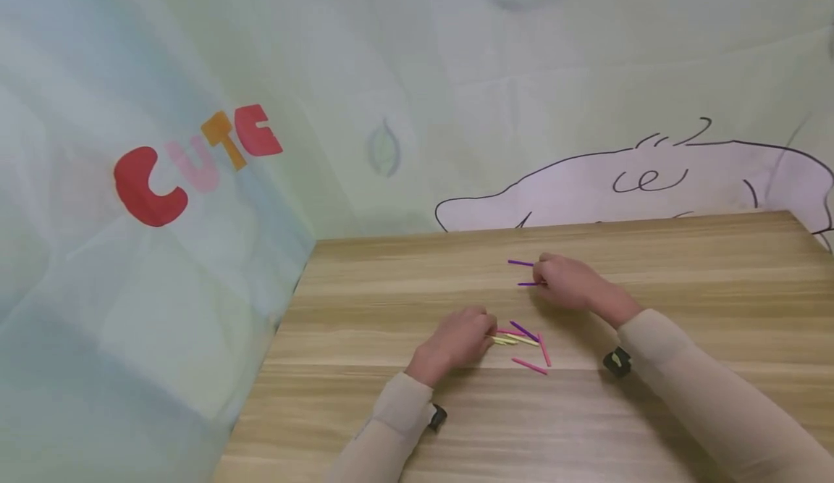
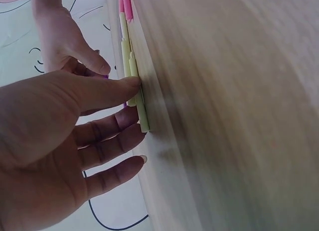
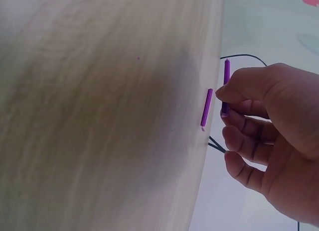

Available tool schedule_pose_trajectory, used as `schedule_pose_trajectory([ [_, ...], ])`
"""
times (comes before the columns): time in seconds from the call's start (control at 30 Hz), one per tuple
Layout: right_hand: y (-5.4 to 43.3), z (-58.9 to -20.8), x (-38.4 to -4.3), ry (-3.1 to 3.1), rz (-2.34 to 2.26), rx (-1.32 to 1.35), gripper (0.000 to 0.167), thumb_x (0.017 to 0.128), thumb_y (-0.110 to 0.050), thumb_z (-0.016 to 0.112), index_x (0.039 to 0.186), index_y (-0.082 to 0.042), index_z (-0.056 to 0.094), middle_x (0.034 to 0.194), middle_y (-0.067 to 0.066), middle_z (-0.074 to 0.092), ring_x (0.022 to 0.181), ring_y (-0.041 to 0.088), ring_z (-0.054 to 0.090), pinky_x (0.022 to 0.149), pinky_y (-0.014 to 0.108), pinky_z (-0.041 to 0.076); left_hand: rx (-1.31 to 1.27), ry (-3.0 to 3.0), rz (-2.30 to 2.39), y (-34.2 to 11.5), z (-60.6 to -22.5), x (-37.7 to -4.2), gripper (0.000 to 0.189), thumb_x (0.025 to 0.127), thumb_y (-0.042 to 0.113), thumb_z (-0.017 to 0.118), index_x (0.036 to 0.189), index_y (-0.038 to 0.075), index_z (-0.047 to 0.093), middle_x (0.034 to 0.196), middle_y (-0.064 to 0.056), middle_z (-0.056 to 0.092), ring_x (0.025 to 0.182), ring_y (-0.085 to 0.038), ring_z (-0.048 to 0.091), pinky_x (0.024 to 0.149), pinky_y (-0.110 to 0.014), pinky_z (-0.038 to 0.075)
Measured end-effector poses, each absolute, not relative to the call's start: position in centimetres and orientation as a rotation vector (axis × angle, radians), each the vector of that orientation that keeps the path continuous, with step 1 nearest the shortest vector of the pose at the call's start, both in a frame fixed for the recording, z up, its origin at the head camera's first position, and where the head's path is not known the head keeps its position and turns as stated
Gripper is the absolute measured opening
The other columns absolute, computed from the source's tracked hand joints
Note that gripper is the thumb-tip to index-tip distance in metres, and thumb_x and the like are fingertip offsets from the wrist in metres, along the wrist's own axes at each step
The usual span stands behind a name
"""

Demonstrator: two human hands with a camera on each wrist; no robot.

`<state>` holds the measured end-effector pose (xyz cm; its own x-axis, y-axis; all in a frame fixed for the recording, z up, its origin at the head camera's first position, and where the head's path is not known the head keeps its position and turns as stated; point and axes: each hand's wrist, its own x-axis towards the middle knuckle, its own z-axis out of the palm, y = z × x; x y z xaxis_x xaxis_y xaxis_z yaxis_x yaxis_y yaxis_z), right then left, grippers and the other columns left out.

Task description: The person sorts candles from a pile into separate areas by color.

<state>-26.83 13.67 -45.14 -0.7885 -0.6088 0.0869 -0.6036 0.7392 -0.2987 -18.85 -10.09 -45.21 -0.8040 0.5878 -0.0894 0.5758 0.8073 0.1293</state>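
My left hand [image 1: 458, 338] is at the left end of a small pile. Its thumb and forefinger pinch a thin yellow candle [image 2: 142, 115] low at the tabletop, the other fingers spread loosely. Further back, my right hand [image 1: 570, 282] holds a purple candle [image 3: 226, 74] between thumb and fingertips. A second purple candle [image 3: 207, 107] lies on the wood just beside those fingertips. In the pile, more yellow candles [image 1: 523, 339], pink candles [image 1: 544, 350] and one purple candle [image 1: 523, 330] lie across each other. One pink candle [image 1: 529, 366] lies apart, nearer the front.
The wooden table [image 1: 365, 287] runs back to a pale printed cloth [image 1: 365, 56] with a line-drawn animal. Coloured letters [image 1: 153, 186] show on the cloth at the left. Dark wrist devices [image 1: 617, 361] sit under both light sleeves [image 1: 710, 396].
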Motion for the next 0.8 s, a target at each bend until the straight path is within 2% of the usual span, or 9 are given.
schedule_pose_trajectory([
  [0.5, 13.5, -44.7, -28.6, 2.933, -0.490, -0.965, 0.005, 0.087, -0.003, 0.067, 0.082, -0.004, 0.066, 0.082, 0.005, 0.054, 0.071, 0.019, 0.052, 0.065, 0.034, 0.050, 0.944, 2.873, 0.129, -9.9, -45.0, -19.2, 0.011, 0.096, 0.019, 0.066, 0.103, 0.013, 0.072, 0.090, 0.002, 0.060, 0.080, -0.011, 0.055, 0.069, -0.023, 0.047],
  [0.7, 13.2, -44.8, -29.0, 2.911, -0.484, -0.948, 0.003, 0.087, -0.004, 0.068, 0.087, -0.001, 0.069, 0.083, 0.005, 0.055, 0.071, 0.018, 0.053, 0.066, 0.033, 0.051, 0.927, 2.868, 0.127, -10.0, -45.2, -19.0, 0.010, 0.095, 0.020, 0.066, 0.099, 0.013, 0.072, 0.089, 0.003, 0.059, 0.079, -0.010, 0.056, 0.069, -0.023, 0.048],
  [0.8, 13.0, -45.2, -29.2, 2.914, -0.471, -0.955, 0.003, 0.087, -0.004, 0.068, 0.085, -0.002, 0.067, 0.081, 0.005, 0.055, 0.070, 0.018, 0.053, 0.065, 0.033, 0.051, 0.924, 2.865, 0.137, -10.2, -45.4, -18.9, 0.009, 0.095, 0.020, 0.067, 0.098, 0.013, 0.072, 0.088, 0.003, 0.059, 0.078, -0.010, 0.055, 0.068, -0.024, 0.047],
])
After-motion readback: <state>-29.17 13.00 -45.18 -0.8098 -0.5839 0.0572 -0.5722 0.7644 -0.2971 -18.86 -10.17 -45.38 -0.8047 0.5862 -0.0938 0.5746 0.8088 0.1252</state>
